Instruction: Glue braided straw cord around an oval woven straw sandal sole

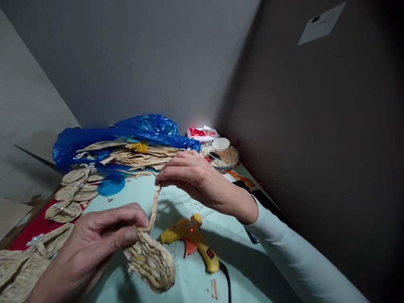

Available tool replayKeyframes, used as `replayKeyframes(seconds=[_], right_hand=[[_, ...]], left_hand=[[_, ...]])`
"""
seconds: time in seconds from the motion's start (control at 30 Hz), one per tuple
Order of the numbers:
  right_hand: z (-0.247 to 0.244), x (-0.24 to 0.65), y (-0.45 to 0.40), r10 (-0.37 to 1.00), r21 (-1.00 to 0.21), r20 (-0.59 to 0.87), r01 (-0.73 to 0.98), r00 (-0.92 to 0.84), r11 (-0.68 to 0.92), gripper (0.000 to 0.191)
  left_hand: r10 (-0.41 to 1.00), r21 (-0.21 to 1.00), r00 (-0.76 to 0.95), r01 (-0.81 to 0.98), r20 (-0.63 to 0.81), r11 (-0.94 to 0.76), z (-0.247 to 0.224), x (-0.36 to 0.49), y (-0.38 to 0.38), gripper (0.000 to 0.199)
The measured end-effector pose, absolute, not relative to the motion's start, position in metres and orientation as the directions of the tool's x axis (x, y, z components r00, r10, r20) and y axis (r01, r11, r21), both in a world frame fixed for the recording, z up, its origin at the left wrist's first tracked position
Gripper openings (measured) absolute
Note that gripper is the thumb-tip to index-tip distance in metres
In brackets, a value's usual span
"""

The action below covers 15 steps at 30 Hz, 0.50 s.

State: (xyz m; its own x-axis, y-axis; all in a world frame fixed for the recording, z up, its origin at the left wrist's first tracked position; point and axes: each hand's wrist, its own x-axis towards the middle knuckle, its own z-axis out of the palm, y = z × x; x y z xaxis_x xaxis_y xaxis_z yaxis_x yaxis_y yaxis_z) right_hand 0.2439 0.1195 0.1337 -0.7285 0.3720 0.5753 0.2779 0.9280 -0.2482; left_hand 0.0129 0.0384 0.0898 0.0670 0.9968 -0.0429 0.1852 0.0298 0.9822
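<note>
Between thumb and fingers, my left hand (104, 240) grips the upper end of a small woven straw slipper sole (153, 261), coiled from braided plant fibre. A braided straw cord (154, 206) rises from that end. Its upper tip is pinched in the fingertips of my right hand (192, 174), which holds the cord up and taut. Beneath my right hand a yellow glue gun (192, 235) lies on the table, its red light lit and its orange trigger facing down. Its nozzle is partly behind the sole.
Finished woven slippers (67, 193) with pearl-like beads line the left side. Behind are dry straw strips (142, 158) on a blue plastic bag (148, 126). A round basket (232, 158) holds a white cup (221, 144), near a red-and-white packet (202, 134). A black cable (225, 273) trails forward.
</note>
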Motion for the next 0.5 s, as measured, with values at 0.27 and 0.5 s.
replayKeyframes(seconds=[0.27,0.5], right_hand=[[0.113,0.197,0.14,0.429,-0.129,0.493,0.424,-0.757,0.897,0.034],[0.079,0.266,0.129,0.737,-0.512,0.538,0.536,-0.409,0.671,0.016]], left_hand=[[0.9,0.899,-0.273,-0.373,-0.341,0.228,0.079,0.032,0.049,0.061],[0.869,0.847,-0.306,-0.491,-0.388,0.205,0.071,0.033,0.058,0.022]])
